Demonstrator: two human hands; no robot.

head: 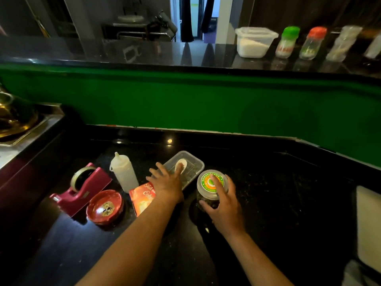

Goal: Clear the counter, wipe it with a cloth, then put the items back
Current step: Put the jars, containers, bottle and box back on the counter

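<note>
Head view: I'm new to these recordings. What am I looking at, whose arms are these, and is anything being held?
There is no robot. One camera worn on a person's head looks down at their bare arms over a black counter. The right hand grips a clear jar with a green-and-orange lid label. The left hand rests, fingers spread, on a clear rectangular container. Beside it lie an orange tea packet, a white squeeze bottle, a red bowl and a pink tape dispenser.
</note>
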